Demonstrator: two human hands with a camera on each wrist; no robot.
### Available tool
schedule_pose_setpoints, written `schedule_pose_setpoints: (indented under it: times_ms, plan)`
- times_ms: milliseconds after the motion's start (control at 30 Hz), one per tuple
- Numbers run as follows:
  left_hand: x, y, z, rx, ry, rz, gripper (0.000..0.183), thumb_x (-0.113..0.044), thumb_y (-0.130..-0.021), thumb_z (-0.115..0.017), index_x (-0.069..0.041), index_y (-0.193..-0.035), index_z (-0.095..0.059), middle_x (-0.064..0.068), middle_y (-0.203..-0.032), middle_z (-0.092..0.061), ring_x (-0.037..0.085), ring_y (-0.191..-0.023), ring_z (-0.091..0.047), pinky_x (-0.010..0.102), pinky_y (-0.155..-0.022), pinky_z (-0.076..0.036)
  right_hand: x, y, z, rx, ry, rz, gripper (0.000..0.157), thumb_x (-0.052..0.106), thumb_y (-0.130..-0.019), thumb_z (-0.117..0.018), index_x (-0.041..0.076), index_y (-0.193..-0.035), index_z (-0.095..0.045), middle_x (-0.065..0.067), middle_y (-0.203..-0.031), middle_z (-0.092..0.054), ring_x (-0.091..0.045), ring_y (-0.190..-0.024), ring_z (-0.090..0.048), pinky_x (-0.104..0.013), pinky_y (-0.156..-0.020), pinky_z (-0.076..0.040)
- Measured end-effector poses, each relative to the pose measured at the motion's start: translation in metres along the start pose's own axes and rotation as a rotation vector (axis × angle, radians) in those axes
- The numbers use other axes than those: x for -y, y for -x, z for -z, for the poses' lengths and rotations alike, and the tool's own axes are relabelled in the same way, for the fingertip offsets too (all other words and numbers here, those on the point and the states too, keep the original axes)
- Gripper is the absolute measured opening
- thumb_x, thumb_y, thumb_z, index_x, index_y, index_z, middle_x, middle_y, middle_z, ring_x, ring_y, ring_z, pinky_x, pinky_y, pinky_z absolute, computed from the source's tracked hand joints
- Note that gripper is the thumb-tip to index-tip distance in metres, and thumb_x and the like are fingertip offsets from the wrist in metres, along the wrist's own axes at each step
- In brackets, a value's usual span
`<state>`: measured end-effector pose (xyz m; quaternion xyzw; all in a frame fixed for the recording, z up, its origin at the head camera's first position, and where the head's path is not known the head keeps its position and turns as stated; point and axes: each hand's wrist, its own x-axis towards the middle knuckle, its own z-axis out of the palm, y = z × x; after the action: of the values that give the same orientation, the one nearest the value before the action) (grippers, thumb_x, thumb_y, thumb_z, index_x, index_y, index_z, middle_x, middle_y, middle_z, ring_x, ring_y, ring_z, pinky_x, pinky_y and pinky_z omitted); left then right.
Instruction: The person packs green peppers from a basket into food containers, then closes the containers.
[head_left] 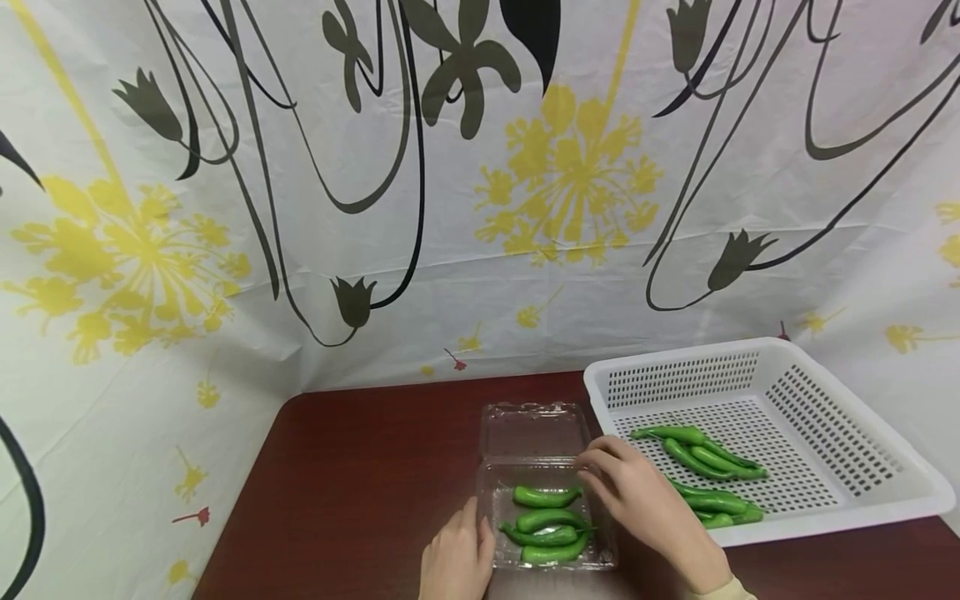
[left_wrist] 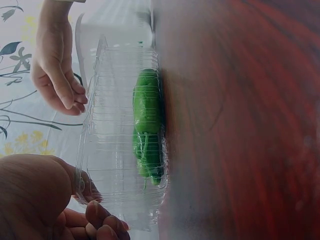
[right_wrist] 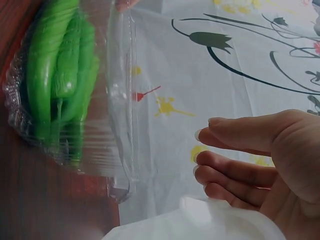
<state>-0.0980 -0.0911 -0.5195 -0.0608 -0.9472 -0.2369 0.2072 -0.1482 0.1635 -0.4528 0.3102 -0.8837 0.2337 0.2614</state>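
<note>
A clear plastic clamshell container [head_left: 491,479] lies on the table with its lid [head_left: 534,433] folded back. Several green chili peppers [head_left: 546,521] sit in its base, also visible through its wall in both wrist views. My left hand [head_left: 455,557] pinches the container's near-left side; in the left wrist view the fingers of that hand [left_wrist: 45,195] meet at its rim. My right hand [head_left: 637,496] hovers by the container's right edge, fingers loosely bent. Nothing is between the thumb and fingers of the right hand [right_wrist: 245,165] in the right wrist view.
To the right stands a white perforated plastic basket [head_left: 832,527], with more green chili peppers [head_left: 712,457] in two groups, partly behind my right forearm. The dark red table [head_left: 360,483] extends left of the container. A patterned cloth [head_left: 450,317] hangs behind it.
</note>
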Motion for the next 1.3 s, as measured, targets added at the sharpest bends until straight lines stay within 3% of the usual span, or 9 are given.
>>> schedule_pose_setpoints:
  times_ms: [533,900,1100,1300]
  plan:
    - [0.001,0.000,-0.002,-0.009,-0.003,-0.010,0.031,-0.014,-0.086,-0.070,0.002,-0.112,-0.070,0.010,-0.088,-0.072,0.028,-0.071,-0.070,0.040,-0.051,-0.052,-0.010,0.001,0.007,-0.026,0.018,-0.001,0.018,0.005,-0.078,-0.081,0.013,-0.093,-0.073,0.001,-0.099,-0.064,-0.014,-0.089,-0.062,-0.037,-0.078,-0.054]
    - [0.000,0.000,-0.001,0.000,-0.008,-0.001,0.030,-0.014,-0.087,-0.069,0.002,-0.113,-0.069,0.011,-0.090,-0.072,0.029,-0.072,-0.071,0.040,-0.051,-0.052,-0.013,0.005,0.016,-0.010,0.037,-0.088,0.019,0.005,-0.082,-0.080,0.016,-0.095,-0.073,-0.001,-0.108,-0.062,-0.019,-0.102,-0.060,-0.040,-0.087,-0.051]
    - [0.000,0.000,-0.002,-0.010,-0.008,-0.009,0.030,-0.014,-0.087,-0.069,0.002,-0.112,-0.069,0.011,-0.089,-0.072,0.029,-0.072,-0.070,0.041,-0.051,-0.052,-0.021,0.007,0.018,-0.049,0.052,-0.082,0.021,0.004,-0.078,-0.082,0.014,-0.095,-0.074,-0.006,-0.107,-0.063,-0.024,-0.100,-0.063,-0.045,-0.083,-0.053]
    - [0.000,0.000,0.000,-0.001,-0.005,-0.006,0.030,-0.014,-0.087,-0.069,0.003,-0.112,-0.069,0.011,-0.089,-0.072,0.029,-0.072,-0.071,0.040,-0.051,-0.052,-0.025,0.009,0.019,-0.018,0.057,-0.118,0.021,0.005,-0.080,-0.082,0.016,-0.096,-0.073,-0.003,-0.108,-0.062,-0.022,-0.097,-0.063,-0.043,-0.081,-0.054]
